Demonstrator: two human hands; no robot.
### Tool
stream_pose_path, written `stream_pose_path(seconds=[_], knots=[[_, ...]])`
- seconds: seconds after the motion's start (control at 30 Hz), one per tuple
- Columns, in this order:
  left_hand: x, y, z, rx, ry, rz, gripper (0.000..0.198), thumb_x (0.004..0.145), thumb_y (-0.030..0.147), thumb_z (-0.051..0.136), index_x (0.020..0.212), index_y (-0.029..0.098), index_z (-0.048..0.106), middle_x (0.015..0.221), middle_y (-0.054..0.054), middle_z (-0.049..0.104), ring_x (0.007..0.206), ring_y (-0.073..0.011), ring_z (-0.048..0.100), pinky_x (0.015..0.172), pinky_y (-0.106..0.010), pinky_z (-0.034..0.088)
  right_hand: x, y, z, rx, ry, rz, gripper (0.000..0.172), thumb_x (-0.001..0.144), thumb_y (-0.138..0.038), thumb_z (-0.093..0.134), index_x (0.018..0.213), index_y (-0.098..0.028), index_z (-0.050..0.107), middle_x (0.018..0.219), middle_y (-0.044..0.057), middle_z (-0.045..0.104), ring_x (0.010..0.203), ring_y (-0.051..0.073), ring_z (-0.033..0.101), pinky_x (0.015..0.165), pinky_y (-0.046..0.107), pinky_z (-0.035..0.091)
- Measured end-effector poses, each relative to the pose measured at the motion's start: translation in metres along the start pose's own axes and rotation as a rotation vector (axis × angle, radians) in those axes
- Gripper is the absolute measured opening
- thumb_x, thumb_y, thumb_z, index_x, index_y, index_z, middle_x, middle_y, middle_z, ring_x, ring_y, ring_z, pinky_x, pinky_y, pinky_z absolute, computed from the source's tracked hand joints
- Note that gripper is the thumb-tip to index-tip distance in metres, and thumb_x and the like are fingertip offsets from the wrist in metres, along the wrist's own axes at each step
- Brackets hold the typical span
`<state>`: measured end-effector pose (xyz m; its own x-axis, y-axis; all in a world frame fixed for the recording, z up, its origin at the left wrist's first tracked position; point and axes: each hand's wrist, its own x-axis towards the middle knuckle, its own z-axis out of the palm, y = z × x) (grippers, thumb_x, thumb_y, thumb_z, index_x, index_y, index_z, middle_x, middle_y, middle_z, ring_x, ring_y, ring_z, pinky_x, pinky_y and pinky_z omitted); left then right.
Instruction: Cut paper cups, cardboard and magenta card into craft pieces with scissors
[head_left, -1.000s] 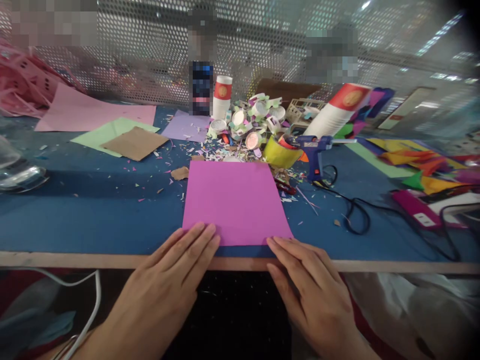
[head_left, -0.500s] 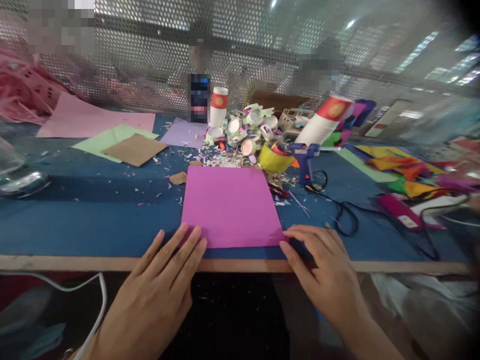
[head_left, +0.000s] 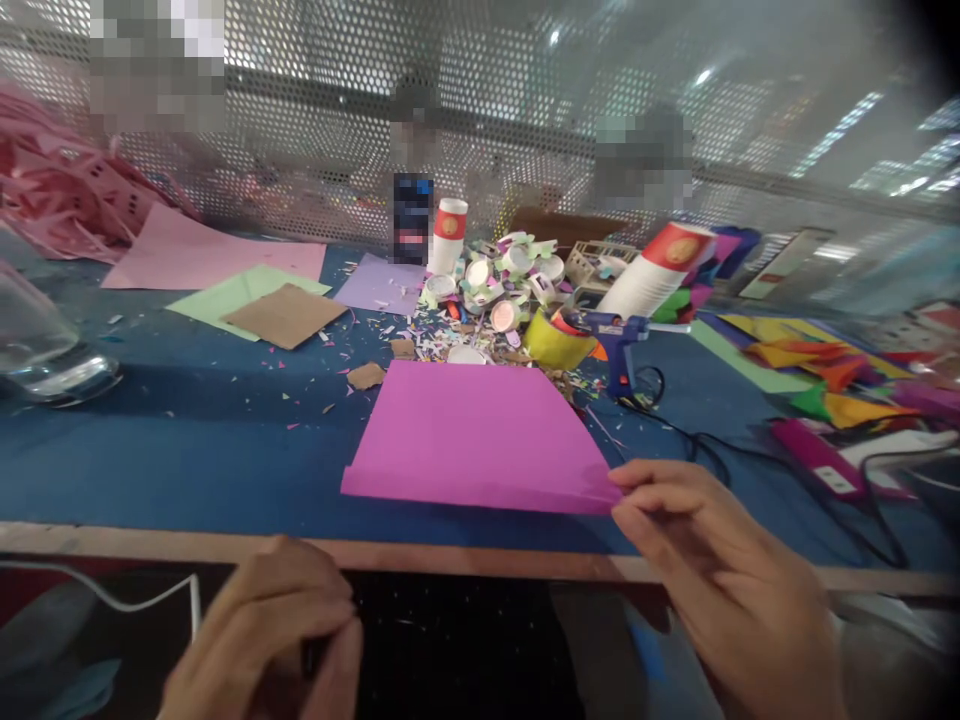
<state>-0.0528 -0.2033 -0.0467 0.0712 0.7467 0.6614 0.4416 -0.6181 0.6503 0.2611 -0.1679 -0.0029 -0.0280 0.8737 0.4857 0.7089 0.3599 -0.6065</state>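
Note:
A sheet of magenta paper (head_left: 484, 430) lies on the blue tabletop, its near edge showing a narrow folded strip and raised a little. My right hand (head_left: 720, 570) pinches the near right corner of this paper between thumb and fingers. Below the table's front edge, my left hand (head_left: 274, 625) is apart from the paper; its fingers are curled in with the thumb close to them, and nothing shows in it.
Behind the paper are cut-paper scraps, a pile of small paper-trimmed cups (head_left: 517, 265), yellow tape (head_left: 556, 340) and a blue glue gun (head_left: 619, 350) with a trailing cord. Stacked paper cups (head_left: 656, 270) lean at back right. A glass (head_left: 52, 350) stands left; a power strip (head_left: 817, 458) lies right.
My left hand has come off the paper, moved down toward me and curled. My right hand has gripped the right corner, and the near edge now rises with a folded strip.

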Motion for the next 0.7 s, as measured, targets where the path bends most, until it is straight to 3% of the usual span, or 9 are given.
stream_pose_path(seconds=[0.1, 0.17, 0.23, 0.33, 0.4, 0.47, 0.57, 0.63, 0.7], knots=[[0.002, 0.009, 0.017, -0.256, -0.274, -0.136, 0.039, 0.081, 0.006, 0.068, 0.113, 0.027, 0.065, 0.084, -0.002, 0.069, 0.070, -0.0158, 0.066, 0.062, -0.026, 0.057, 0.005, -0.006, 0.002, 0.025, 0.023, -0.082, 0.007, 0.093, -0.018, 0.064, 0.090, -0.025, 0.062, 0.106, 0.004, 0.064, 0.096, 0.017, 0.062, 0.080, 0.028, 0.049], [0.009, 0.015, 0.031, -0.583, -0.241, -0.348, 0.048, 0.089, 0.029, 0.068, 0.135, 0.031, 0.055, 0.108, -0.008, 0.072, 0.083, -0.0212, 0.071, 0.058, -0.027, 0.059, 0.008, -0.011, 0.005, 0.042, 0.001, -0.149, 0.011, 0.091, -0.014, 0.064, 0.093, -0.025, 0.062, 0.105, 0.004, 0.064, 0.098, 0.017, 0.062, 0.083, 0.028, 0.049], [0.020, 0.020, 0.040, -0.851, -0.243, -0.588, 0.040, 0.090, 0.050, 0.063, 0.124, 0.028, 0.064, 0.115, -0.012, 0.072, 0.090, -0.0264, 0.072, 0.061, -0.032, 0.061, 0.012, -0.017, 0.009, 0.036, -0.050, -0.220, 0.015, 0.090, -0.010, 0.064, 0.095, -0.024, 0.063, 0.105, 0.004, 0.065, 0.095, 0.016, 0.064, 0.083, 0.027, 0.050], [0.043, 0.026, 0.044, -0.978, -0.186, -0.967, 0.041, 0.093, 0.055, 0.056, 0.098, 0.018, 0.073, 0.094, -0.014, 0.075, 0.081, -0.0275, 0.073, 0.056, -0.033, 0.060, 0.019, -0.025, 0.013, 0.087, -0.133, -0.365, 0.017, 0.088, -0.007, 0.063, 0.095, -0.022, 0.063, 0.100, 0.003, 0.066, 0.095, 0.015, 0.064, 0.084, 0.025, 0.051], [0.062, 0.029, 0.042, -0.953, -0.076, -1.126, 0.032, 0.088, 0.048, 0.065, 0.090, 0.016, 0.073, 0.085, -0.012, 0.075, 0.082, -0.0286, 0.073, 0.058, -0.032, 0.061, 0.026, -0.026, 0.014, 0.127, -0.180, -0.403, 0.018, 0.089, -0.007, 0.062, 0.100, -0.022, 0.063, 0.104, 0.005, 0.067, 0.099, 0.015, 0.064, 0.086, 0.025, 0.051], [0.086, 0.031, 0.037, -0.894, 0.105, -1.153, 0.018, 0.078, 0.034, 0.077, 0.080, 0.017, 0.071, 0.071, -0.005, 0.071, 0.071, -0.0251, 0.073, 0.050, -0.028, 0.058, 0.037, -0.022, 0.015, 0.134, -0.206, -0.393, 0.016, 0.091, -0.012, 0.062, 0.104, -0.022, 0.063, 0.107, 0.005, 0.067, 0.103, 0.016, 0.064, 0.089, 0.026, 0.051], [0.128, 0.026, 0.029, -0.911, 0.191, -1.016, 0.006, 0.076, 0.020, 0.073, 0.080, 0.017, 0.070, 0.078, -0.002, 0.072, 0.066, -0.0196, 0.070, 0.047, -0.026, 0.056, 0.060, -0.004, 0.017, 0.049, -0.188, -0.296, 0.009, 0.094, -0.020, 0.062, 0.102, -0.022, 0.065, 0.107, 0.006, 0.066, 0.100, 0.018, 0.064, 0.088, 0.029, 0.051], [0.156, 0.020, 0.026, -0.963, 0.207, -0.920, 0.004, 0.076, 0.016, 0.070, 0.077, 0.018, 0.067, 0.079, 0.000, 0.072, 0.066, -0.0165, 0.068, 0.051, -0.025, 0.056, 0.078, 0.013, 0.021, -0.052, -0.247, -0.239, 0.006, 0.096, -0.023, 0.060, 0.099, -0.021, 0.064, 0.101, 0.006, 0.066, 0.089, 0.018, 0.064, 0.080, 0.030, 0.052], [0.177, 0.012, 0.028, -0.998, 0.139, -0.881, 0.004, 0.078, 0.018, 0.066, 0.074, 0.018, 0.064, 0.071, -0.001, 0.068, 0.063, -0.0157, 0.067, 0.049, -0.023, 0.051, 0.094, 0.030, 0.026, -0.200, -0.316, -0.204, 0.006, 0.095, -0.023, 0.059, 0.096, -0.020, 0.064, 0.098, 0.007, 0.065, 0.087, 0.020, 0.063, 0.079, 0.033, 0.051]])
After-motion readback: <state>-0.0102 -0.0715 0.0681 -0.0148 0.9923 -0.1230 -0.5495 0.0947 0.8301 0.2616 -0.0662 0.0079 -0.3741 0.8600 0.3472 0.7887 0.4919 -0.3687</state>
